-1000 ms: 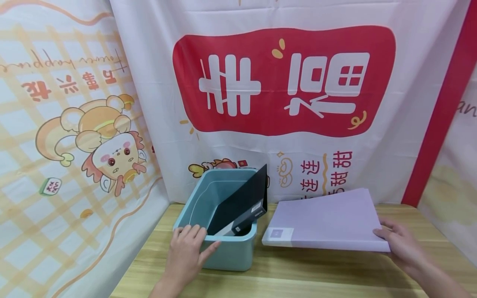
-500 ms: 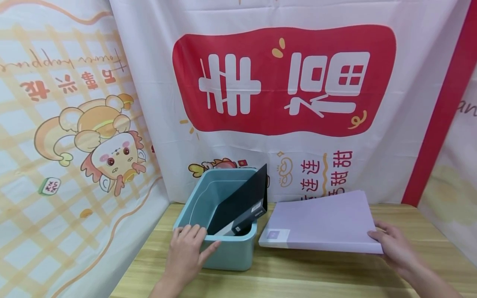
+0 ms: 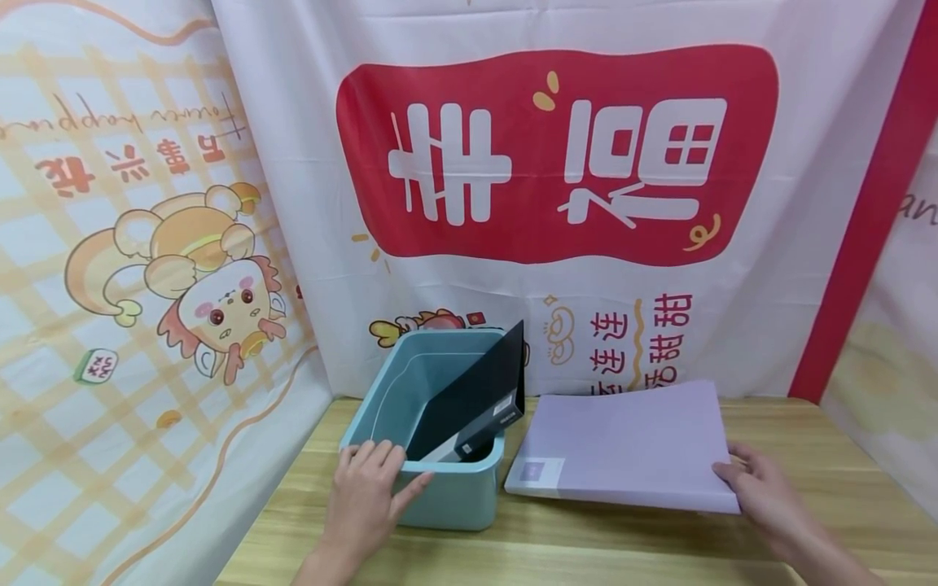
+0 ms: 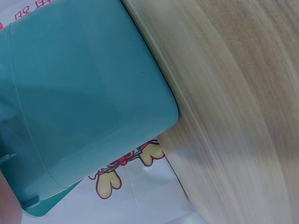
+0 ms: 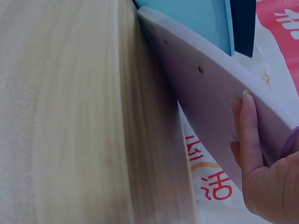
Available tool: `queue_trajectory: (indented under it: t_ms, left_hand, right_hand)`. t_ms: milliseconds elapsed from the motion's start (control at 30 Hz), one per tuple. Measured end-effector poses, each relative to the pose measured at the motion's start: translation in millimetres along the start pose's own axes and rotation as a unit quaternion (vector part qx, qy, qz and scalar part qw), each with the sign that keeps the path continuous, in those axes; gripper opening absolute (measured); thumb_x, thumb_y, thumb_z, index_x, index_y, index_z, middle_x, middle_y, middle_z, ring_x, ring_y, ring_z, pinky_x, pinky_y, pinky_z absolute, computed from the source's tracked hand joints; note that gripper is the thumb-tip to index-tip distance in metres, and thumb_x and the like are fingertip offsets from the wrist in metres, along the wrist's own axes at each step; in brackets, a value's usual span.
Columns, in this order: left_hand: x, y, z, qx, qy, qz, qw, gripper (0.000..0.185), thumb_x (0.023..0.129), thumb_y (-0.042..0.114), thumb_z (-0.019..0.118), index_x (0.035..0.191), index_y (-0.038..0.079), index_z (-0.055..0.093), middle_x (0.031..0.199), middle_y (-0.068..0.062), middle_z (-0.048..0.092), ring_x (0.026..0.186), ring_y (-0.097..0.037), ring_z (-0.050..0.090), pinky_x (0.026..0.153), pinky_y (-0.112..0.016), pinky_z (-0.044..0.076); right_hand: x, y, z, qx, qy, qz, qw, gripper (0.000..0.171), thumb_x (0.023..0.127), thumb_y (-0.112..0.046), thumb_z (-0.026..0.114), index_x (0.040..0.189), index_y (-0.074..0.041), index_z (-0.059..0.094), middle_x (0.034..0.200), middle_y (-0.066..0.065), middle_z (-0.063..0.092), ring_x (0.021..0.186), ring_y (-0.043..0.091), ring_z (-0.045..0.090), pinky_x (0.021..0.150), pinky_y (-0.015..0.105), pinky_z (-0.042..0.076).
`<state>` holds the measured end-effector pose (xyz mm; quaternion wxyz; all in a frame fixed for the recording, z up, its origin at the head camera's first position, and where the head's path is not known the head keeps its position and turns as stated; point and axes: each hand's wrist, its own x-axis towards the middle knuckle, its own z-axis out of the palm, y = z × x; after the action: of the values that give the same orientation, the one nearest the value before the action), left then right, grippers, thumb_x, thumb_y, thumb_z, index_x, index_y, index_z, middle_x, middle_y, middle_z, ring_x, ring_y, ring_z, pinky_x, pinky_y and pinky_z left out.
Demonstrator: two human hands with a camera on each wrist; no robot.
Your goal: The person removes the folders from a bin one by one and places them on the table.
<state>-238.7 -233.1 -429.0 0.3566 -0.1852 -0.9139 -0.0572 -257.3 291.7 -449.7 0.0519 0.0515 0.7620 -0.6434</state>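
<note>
A teal plastic bin [image 3: 449, 498] stands on the wooden table, and a black folder [image 3: 476, 399] leans inside it with a corner above the rim. My left hand [image 3: 370, 488] rests on the bin's front wall, fingertips at the rim and thumb spread on the wall. In the left wrist view the bin [image 4: 84, 102] fills the frame. A pale purple folder [image 3: 623, 448] is held low over the table just right of the bin. My right hand [image 3: 740, 482] grips its near right corner, and the fingers [image 5: 247, 135] lie against the purple folder [image 5: 210, 88].
The wooden table [image 3: 586, 549] runs from the bin to the right. Printed cloth backdrops hang close behind [image 3: 557, 155] and along the left side [image 3: 146, 268]. A red stripe [image 3: 865, 228] hangs at the back right.
The right hand has carried the purple folder a little left and lower, closer to the bin. The left hand and the bin have not moved.
</note>
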Motion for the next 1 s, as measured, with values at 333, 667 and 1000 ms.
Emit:
queue_trajectory:
  t_ms: [333, 667, 1000]
  left_hand:
    - [1.2, 0.1, 0.4, -0.001, 0.001, 0.001, 1.0, 0.043, 0.093, 0.061, 0.065, 0.079, 0.023, 0.051, 0.074, 0.012, 0.043, 0.071, -0.012, 0.04, 0.079, -0.043, 0.043]
    - [1.7, -1.7, 1.7, 0.003, 0.0, -0.001, 1.0, 0.042, 0.093, 0.062, 0.065, 0.08, 0.023, 0.054, 0.075, 0.011, 0.047, 0.072, -0.013, 0.042, 0.08, -0.044, 0.043]
    - [1.8, -2.0, 1.8, 0.006, 0.003, 0.002, 1.0, 0.042, 0.093, 0.062, 0.065, 0.081, 0.023, 0.055, 0.076, 0.011, 0.048, 0.073, -0.013, 0.043, 0.081, -0.045, 0.044]
  right_hand:
    - [-4, 6, 10, -0.005, 0.002, 0.001, 1.0, 0.059, 0.109, -0.005, 0.035, 0.148, 0.025, 0.003, 0.119, 0.035, 0.059, 0.087, 0.017, 0.07, 0.075, 0.042, 0.06]
    - [-2, 14, 2, -0.094, -0.033, 0.039, 0.994, 0.06, 0.108, -0.015, 0.043, 0.143, 0.028, 0.019, 0.117, 0.028, 0.064, 0.098, 0.022, 0.067, 0.077, 0.037, 0.057]
    - [2, 20, -3, -0.128, -0.084, 0.066, 0.986, 0.058, 0.103, -0.011, 0.053, 0.139, 0.028, 0.029, 0.121, 0.03, 0.061, 0.104, 0.029, 0.064, 0.083, 0.045, 0.057]
